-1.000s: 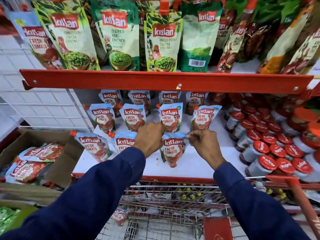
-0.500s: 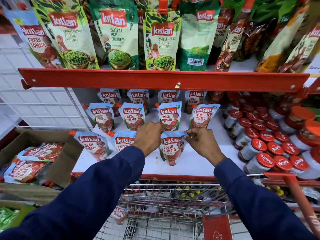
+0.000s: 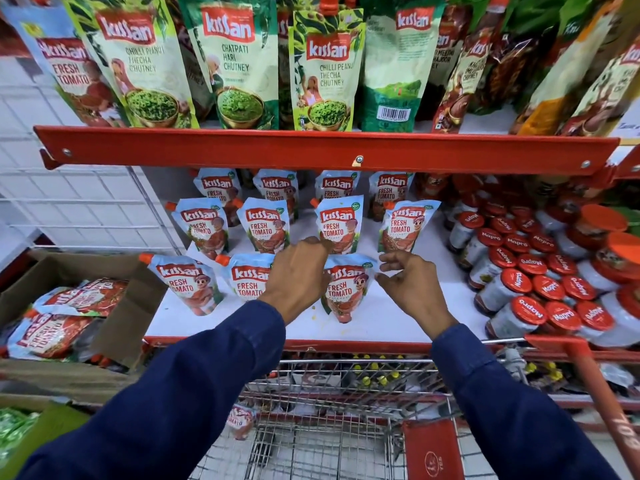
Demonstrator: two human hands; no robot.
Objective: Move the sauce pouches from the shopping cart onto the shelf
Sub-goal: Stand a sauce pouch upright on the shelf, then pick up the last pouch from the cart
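Note:
A blue-and-red tomato sauce pouch (image 3: 346, 289) stands upright at the front of the white lower shelf (image 3: 398, 320), between my hands. My right hand (image 3: 412, 285) hovers just off its right edge, thumb and fingers apart, holding nothing. My left hand (image 3: 298, 271) covers its upper left corner with the fingers curled out of sight. Several matching pouches stand in rows behind and to the left, among them a front-left pouch (image 3: 187, 282). One more pouch (image 3: 240, 420) lies in the wire shopping cart (image 3: 329, 393) below.
Red-lidded jars (image 3: 519, 282) crowd the shelf's right side. A red upper shelf rail (image 3: 311, 150) carries green chutney pouches overhead. A cardboard box (image 3: 131, 306) with more pouches sits at left. The cart's red handle (image 3: 602, 393) rises at right.
Both hands were pinching the front pouch's top corners. My right hand has let go and opened beside it, and my left hand has lifted slightly. The pouch stands where it was.

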